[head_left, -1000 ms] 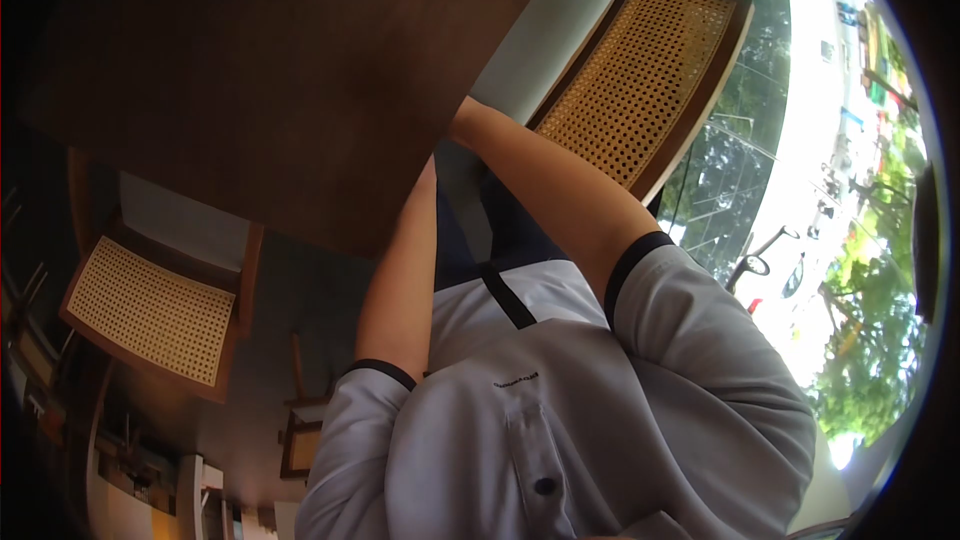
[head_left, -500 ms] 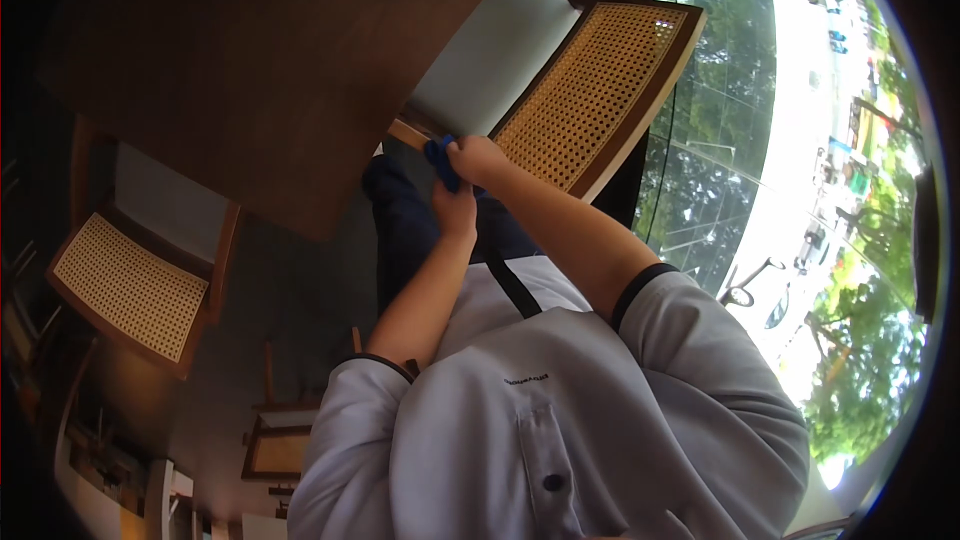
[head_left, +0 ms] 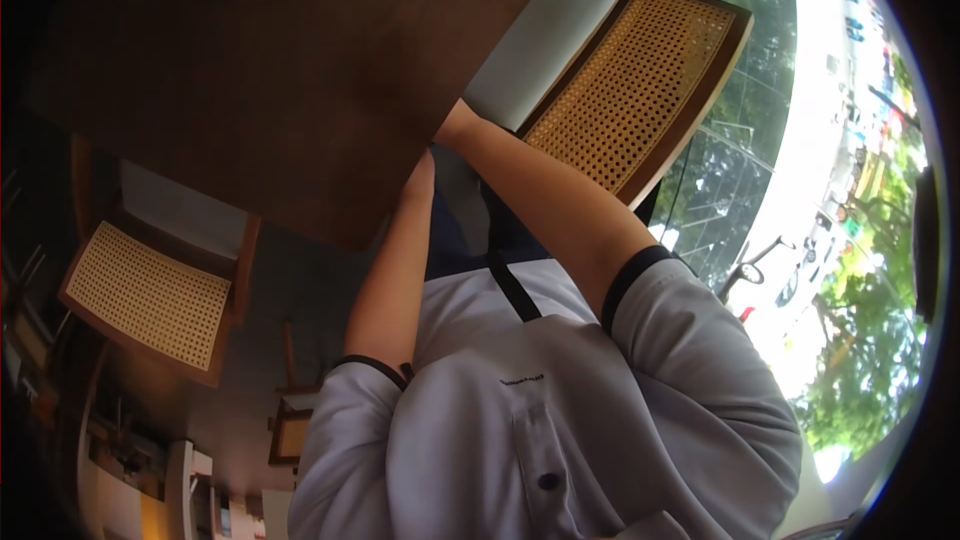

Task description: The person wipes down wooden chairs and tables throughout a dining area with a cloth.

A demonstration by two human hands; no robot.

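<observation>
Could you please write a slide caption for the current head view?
Left hand and right hand, both partly hidden, reach under a dark table's edge beside a cane-backed chair.

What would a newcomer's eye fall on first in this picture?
Probably the broad dark tabletop filling the upper left, with the left hand and right hand mostly hidden beneath its edge near the centre. Next might come the cane-backed chair at the upper right, and the glass window beyond it, bright with daylight.
</observation>
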